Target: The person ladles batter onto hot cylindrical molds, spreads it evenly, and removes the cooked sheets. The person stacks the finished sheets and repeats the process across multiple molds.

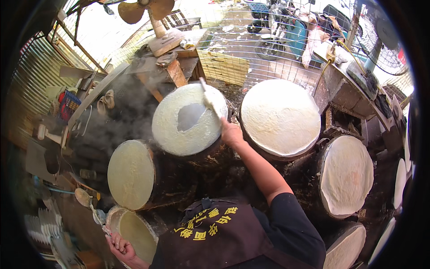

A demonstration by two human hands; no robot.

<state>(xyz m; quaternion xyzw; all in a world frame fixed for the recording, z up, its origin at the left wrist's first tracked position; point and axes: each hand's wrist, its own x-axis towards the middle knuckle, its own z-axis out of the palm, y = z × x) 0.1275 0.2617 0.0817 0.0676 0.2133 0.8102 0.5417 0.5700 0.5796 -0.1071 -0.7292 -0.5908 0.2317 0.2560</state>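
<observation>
Closed round a spreader (213, 101), the right hand (231, 133) is at the right edge of the griddle (190, 117); the tool slants far-left over batter (166, 127). The left hand (122, 249), farther off, clasps a ladle (82, 197).

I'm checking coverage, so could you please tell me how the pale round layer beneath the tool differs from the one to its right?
The left layer has a grey gap inside; the right layer looks unbroken. The right hand holds a tool over the left layer; the right layer has none. Both are pale and round.
</observation>
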